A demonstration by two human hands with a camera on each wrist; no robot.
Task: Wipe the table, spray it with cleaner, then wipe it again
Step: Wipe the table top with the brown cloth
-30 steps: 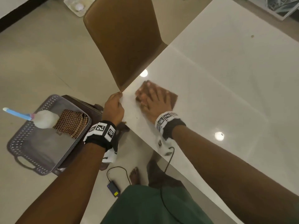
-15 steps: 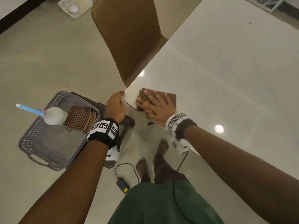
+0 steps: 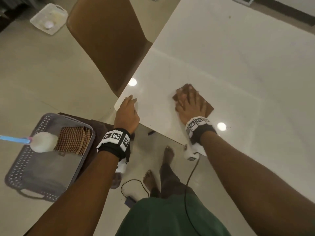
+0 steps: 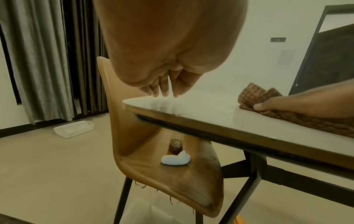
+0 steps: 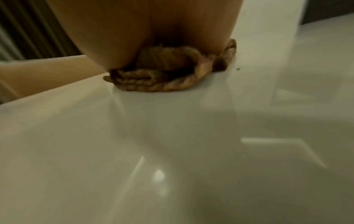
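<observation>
A white glossy table fills the right of the head view. On it, near the front edge, lies a brown waffle cloth, and my right hand presses flat on it with fingers spread. The right wrist view shows the cloth bunched under the palm. My left hand rests its straight fingertips on the table's near corner and holds nothing. A white spray bottle with a blue nozzle lies in a grey basket at the left.
A folded checked cloth lies in the basket too. A brown chair stands against the table's left edge; a jar and a white object sit on its seat. A white tray and a cabled device lie on the floor.
My right hand has slid the brown cloth from the table's corner to the right, away from the left hand. The left hand stays at the corner.
</observation>
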